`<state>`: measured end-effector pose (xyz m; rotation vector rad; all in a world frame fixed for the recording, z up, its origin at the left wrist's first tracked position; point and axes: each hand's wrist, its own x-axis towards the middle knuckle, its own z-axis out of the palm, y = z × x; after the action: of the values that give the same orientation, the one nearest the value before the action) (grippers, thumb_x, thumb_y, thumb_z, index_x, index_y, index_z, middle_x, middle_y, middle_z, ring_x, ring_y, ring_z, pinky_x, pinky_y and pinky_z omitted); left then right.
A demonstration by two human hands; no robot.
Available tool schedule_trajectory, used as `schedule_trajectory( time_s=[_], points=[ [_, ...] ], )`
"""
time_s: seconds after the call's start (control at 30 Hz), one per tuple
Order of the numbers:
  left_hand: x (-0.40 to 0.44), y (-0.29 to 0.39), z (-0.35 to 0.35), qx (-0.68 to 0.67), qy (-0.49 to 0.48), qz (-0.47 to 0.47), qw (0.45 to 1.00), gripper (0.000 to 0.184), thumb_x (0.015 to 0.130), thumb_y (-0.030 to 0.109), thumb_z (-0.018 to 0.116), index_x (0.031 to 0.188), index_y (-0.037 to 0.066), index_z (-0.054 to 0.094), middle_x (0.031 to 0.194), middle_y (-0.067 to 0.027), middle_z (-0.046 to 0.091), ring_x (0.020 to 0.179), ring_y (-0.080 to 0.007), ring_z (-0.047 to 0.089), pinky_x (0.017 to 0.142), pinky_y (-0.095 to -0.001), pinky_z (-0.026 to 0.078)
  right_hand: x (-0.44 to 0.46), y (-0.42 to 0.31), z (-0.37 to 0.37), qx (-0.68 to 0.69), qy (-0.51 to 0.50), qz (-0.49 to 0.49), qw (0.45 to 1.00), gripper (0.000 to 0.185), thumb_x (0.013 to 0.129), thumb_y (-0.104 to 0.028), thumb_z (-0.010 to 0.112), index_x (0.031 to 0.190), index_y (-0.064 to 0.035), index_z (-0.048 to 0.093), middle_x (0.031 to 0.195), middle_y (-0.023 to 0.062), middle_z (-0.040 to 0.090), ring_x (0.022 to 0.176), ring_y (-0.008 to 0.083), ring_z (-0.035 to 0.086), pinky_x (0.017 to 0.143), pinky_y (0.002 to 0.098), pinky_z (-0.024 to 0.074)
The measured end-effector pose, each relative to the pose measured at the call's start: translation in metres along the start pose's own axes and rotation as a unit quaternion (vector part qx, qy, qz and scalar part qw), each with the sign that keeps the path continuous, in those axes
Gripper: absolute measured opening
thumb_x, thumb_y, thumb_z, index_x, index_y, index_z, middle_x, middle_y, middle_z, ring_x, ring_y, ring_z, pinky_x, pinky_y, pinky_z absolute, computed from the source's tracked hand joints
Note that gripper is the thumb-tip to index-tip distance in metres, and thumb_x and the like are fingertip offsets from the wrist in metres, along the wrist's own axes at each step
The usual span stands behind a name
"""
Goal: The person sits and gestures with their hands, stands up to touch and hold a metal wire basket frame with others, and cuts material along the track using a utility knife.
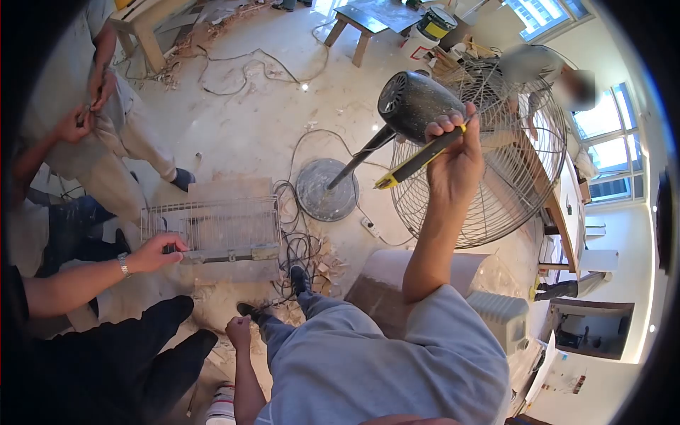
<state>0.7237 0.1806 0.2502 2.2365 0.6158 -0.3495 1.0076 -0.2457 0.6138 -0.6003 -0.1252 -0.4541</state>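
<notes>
My right hand [457,159] is raised beside the motor housing [418,105] of a large pedestal fan. Its fingers are wrapped round a black and yellow tool [421,161], whose yellow end points down to the left. Behind the hand spreads the fan's round wire cage [489,177]. The fan's pole slants down to a round grey base [328,190] on the floor. Low by my leg, my left hand [239,330] is curled closed; anything inside it is hidden. A wire rack [230,230] stands on the floor ahead of it.
A co-worker's hand with a watch [157,253] touches the rack's left side. Other people sit or stand at the left. Cables [301,248] and wood scraps lie near my feet. A low table [372,18] and buckets [435,25] stand at the back.
</notes>
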Motion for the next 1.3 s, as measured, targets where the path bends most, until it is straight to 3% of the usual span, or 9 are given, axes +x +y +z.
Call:
schedule_trajectory(
  time_s=[0.03, 0.4, 0.47, 0.5, 0.57, 0.83, 0.97, 1.07, 1.3],
  points=[
    [0.001, -0.001, 0.001, 0.017, -0.004, -0.005, 1.000, 0.023, 0.082, 0.018, 0.067, 0.074, -0.003, 0.067, 0.067, -0.0164, 0.066, 0.061, -0.0267, 0.064, 0.061, -0.0374, 0.048, 0.002, -0.001, -0.002, 0.000, -0.021, -0.003, 1.000, 0.025, 0.103, -0.018, 0.043, 0.123, -0.0029, 0.044, 0.091, 0.0096, 0.050, 0.082, 0.0204, 0.049, 0.077, 0.0350, 0.0458],
    [0.010, -0.015, 0.015, 0.071, -0.064, -0.019, 0.995, 0.039, 0.084, 0.030, 0.068, 0.064, -0.003, 0.061, 0.060, -0.0168, 0.061, 0.049, -0.0286, 0.056, 0.054, -0.0414, 0.044, 0.019, 0.003, -0.004, -0.079, -0.045, -0.013, 0.996, 0.036, 0.102, -0.019, 0.045, 0.132, -0.0010, 0.039, 0.089, 0.0071, 0.048, 0.082, 0.0181, 0.047, 0.079, 0.0333, 0.0429],
    [0.009, -0.007, 0.020, -0.034, -0.059, -0.071, 0.995, 0.042, 0.083, 0.037, 0.067, 0.069, -0.002, 0.062, 0.060, -0.0164, 0.061, 0.048, -0.0289, 0.054, 0.052, -0.0419, 0.042, 0.022, -0.001, -0.014, -0.073, -0.116, 0.051, 0.989, 0.043, 0.101, -0.023, 0.046, 0.138, -0.0033, 0.036, 0.087, 0.0058, 0.052, 0.079, 0.0161, 0.049, 0.075, 0.0329, 0.0429],
    [0.019, -0.067, 0.048, 0.121, -0.043, 0.091, 0.988, 0.037, 0.085, 0.035, 0.063, 0.072, 0.000, 0.062, 0.066, -0.0171, 0.063, 0.054, -0.0299, 0.057, 0.055, -0.0418, 0.044, 0.014, 0.007, -0.010, -0.082, -0.108, 0.080, 0.987, 0.041, 0.102, -0.023, 0.045, 0.136, 0.0000, 0.038, 0.086, 0.0050, 0.051, 0.077, 0.0150, 0.048, 0.074, 0.0319, 0.0418],
    [0.010, -0.007, 0.020, -0.011, -0.058, -0.024, 0.998, 0.026, 0.086, 0.027, 0.057, 0.075, 0.004, 0.065, 0.075, -0.0158, 0.066, 0.071, -0.0326, 0.064, 0.063, -0.0435, 0.049, -0.018, 0.041, -0.012, -0.092, -0.095, 0.191, 0.973, 0.038, 0.102, -0.023, 0.044, 0.131, 0.0024, 0.043, 0.083, 0.0035, 0.047, 0.075, 0.0141, 0.045, 0.070, 0.0308, 0.0405],
    [0.008, 0.057, 0.004, -0.091, -0.047, -0.022, 0.995, 0.037, 0.087, 0.034, 0.066, 0.074, -0.001, 0.066, 0.065, -0.0132, 0.065, 0.062, -0.0201, 0.064, 0.058, -0.0353, 0.048, -0.165, 0.145, -0.077, -0.131, 0.057, 0.468, 0.872, 0.019, 0.098, -0.021, 0.056, 0.107, -0.0047, 0.053, 0.085, 0.0066, 0.059, 0.074, 0.0175, 0.058, 0.067, 0.0312, 0.0494],
    [0.001, 0.120, -0.023, -0.147, -0.077, -0.026, 0.986, 0.027, 0.094, 0.023, 0.062, 0.083, -0.001, 0.069, 0.075, -0.0064, 0.069, 0.070, -0.0113, 0.064, 0.064, -0.0280, 0.050, -0.211, 0.177, -0.091, -0.210, 0.017, 0.494, 0.844, 0.013, 0.098, -0.018, 0.054, 0.104, -0.0059, 0.051, 0.089, 0.0082, 0.063, 0.077, 0.0167, 0.062, 0.068, 0.0292, 0.0508],
    [-0.008, 0.166, -0.032, -0.438, -0.081, -0.023, 0.895, 0.028, 0.096, 0.024, 0.060, 0.102, -0.002, 0.068, 0.094, -0.0060, 0.069, 0.085, -0.0116, 0.065, 0.074, -0.0266, 0.052, -0.232, 0.189, -0.082, -0.268, -0.031, 0.488, 0.830, 0.011, 0.097, -0.014, 0.055, 0.101, -0.0044, 0.051, 0.088, 0.0091, 0.068, 0.073, 0.0153, 0.064, 0.066, 0.0279, 0.0507],
    [-0.016, 0.188, -0.031, -0.450, -0.110, 0.011, 0.886, 0.032, 0.089, 0.018, 0.070, 0.112, -0.004, 0.065, 0.093, -0.0046, 0.068, 0.079, -0.0091, 0.062, 0.072, -0.0218, 0.050, -0.276, 0.204, -0.098, -0.430, -0.180, 0.377, 0.800, 0.023, 0.098, -0.012, 0.053, 0.118, -0.0018, 0.047, 0.080, 0.0112, 0.070, 0.069, 0.0126, 0.064, 0.062, 0.0267, 0.0499]
  ],
)
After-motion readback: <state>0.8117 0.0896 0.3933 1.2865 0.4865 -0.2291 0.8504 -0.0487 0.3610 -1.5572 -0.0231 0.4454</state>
